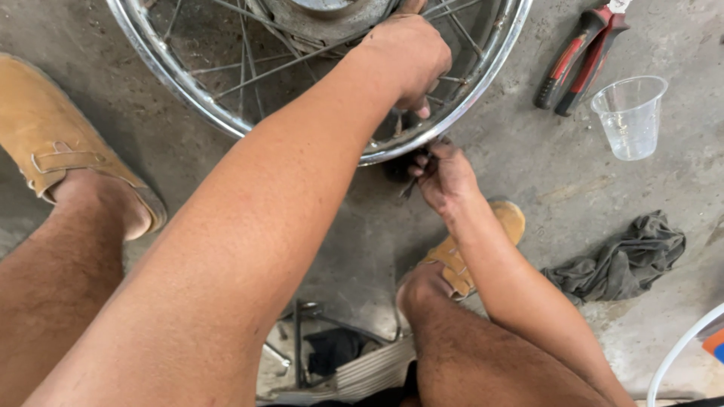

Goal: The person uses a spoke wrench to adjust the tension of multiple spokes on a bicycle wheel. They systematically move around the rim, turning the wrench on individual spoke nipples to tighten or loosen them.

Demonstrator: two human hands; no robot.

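No pkgs, labels, signs or screens in view anywhere around either hand — nothing of that kind to report.

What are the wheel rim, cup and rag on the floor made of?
Wheel rim: looks like chromed or polished steel, going by its bright mirror-like reflections. Cup: clear plastic, since the floor shows through it. Rag: dark grey woven cloth, crumpled in soft folds, probably cotton.

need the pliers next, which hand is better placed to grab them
Right hand: it is at the near edge of the chrome spoked wheel rim, on the side of the red-and-black-handled pliers. The left hand reaches inside the rim.
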